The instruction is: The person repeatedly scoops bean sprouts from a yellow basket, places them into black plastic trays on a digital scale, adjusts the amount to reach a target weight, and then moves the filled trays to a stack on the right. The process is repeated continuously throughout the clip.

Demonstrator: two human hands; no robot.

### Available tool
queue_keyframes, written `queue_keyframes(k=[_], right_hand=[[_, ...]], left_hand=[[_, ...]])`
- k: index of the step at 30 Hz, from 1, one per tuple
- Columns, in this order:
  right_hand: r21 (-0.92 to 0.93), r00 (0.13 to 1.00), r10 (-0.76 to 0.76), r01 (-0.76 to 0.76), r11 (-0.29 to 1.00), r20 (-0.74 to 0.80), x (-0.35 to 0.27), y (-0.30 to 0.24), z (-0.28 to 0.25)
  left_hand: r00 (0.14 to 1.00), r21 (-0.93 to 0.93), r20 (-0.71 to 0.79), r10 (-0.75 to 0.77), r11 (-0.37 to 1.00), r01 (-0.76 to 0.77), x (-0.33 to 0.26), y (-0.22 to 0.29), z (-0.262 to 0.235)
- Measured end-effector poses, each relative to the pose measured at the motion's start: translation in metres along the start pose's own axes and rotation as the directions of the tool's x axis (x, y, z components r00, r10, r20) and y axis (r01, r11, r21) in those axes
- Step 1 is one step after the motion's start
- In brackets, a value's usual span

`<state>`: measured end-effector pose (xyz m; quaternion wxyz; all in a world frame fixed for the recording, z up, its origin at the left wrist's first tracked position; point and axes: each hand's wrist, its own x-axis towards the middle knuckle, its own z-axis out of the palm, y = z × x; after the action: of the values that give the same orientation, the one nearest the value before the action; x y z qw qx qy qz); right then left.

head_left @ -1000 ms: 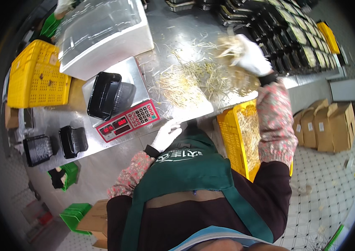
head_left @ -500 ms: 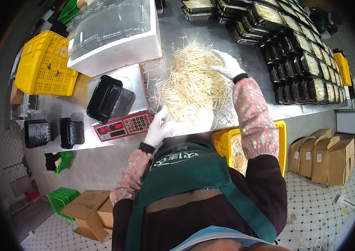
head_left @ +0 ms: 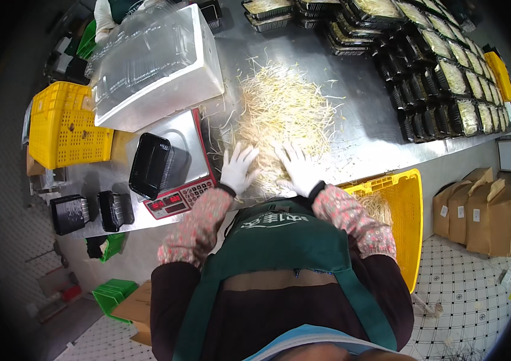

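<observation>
Shiny grey metal surface: white-gloved left hand and white-gloved right hand, fingers spread, touch the loose pale sprout heap, now way closer together than before.

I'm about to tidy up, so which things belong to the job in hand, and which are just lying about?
Likely in use: pale stringy pile at left hand and right hand; scale; black tray on it; filled trays.

Probably lying about: brown cartons; lower left green crate.
</observation>
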<state>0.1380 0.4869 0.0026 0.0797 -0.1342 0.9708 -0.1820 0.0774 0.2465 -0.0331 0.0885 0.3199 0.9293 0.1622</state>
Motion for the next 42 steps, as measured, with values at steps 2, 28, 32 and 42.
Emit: queue_keyframes(k=[2,28,32,42], right_hand=[[0.083,0.999,-0.03,0.028,0.996,0.022,-0.02,0.004,0.005],[-0.059,0.989,0.106,-0.1,0.993,0.101,0.033,0.021,-0.026],[-0.188,0.987,0.079,-0.052,0.981,0.138,0.014,-0.009,-0.014],[-0.047,0.996,0.057,-0.054,0.997,0.063,0.101,0.056,-0.012]], left_hand=[[1.0,-0.064,0.02,-0.011,0.998,0.013,-0.026,0.003,-0.003],[0.959,0.077,0.196,-0.206,0.978,0.194,0.023,0.025,-0.053],[0.924,0.256,0.282,-0.258,0.948,0.187,-0.003,0.03,-0.014],[0.993,-0.288,-0.057,-0.101,0.954,0.08,0.098,-0.065,0.045]])
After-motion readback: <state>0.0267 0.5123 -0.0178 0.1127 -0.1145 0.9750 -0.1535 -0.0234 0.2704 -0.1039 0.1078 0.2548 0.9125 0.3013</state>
